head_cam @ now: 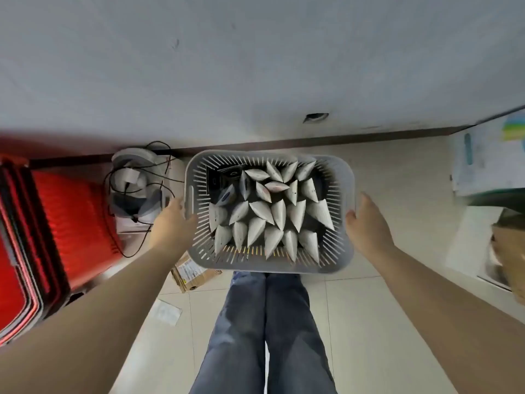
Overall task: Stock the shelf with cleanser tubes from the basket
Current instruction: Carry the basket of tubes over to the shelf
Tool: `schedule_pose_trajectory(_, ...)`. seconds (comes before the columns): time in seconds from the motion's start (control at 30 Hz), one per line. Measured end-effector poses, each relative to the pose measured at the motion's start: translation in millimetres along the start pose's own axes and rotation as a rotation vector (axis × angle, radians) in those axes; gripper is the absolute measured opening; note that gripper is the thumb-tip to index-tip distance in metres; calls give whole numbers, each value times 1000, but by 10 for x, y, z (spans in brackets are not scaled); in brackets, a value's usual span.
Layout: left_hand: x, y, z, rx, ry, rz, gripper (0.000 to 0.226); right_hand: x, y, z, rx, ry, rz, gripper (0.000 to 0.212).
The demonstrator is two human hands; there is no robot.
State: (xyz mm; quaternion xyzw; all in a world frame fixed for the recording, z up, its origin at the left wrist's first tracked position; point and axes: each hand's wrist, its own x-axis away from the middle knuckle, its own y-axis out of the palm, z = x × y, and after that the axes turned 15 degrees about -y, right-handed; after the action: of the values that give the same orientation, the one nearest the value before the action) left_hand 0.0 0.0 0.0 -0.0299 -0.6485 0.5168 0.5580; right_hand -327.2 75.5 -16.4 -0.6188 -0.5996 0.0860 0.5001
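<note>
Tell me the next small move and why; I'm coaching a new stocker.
Probably grip the basket by its two sides and lift it. The left hand and right hand sit at opposite rims, the tubes are inside, and no shelf is in view.

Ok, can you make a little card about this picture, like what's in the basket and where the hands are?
basket: grey, slotted walls, in front of the person's legs
inside: many white tubes standing crimped end up; a few dark items in the far left corner
left hand: at the basket's left side, by the handle slot; grip unclear
right hand: flat against the right side, fingers straight
around: red suitcase, cardboard box, tiled floor
shelf: not in view
</note>
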Motion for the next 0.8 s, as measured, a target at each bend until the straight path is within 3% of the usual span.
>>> schedule_pose_trajectory(0.2,-394,293,7,-68,-77,52,18,-341,173,141,1,109,-15,25)
schedule_pose_trajectory(0.8,-332,104,89,-64,-92,-28,25,-172,-44,381,13,151,-108,13)
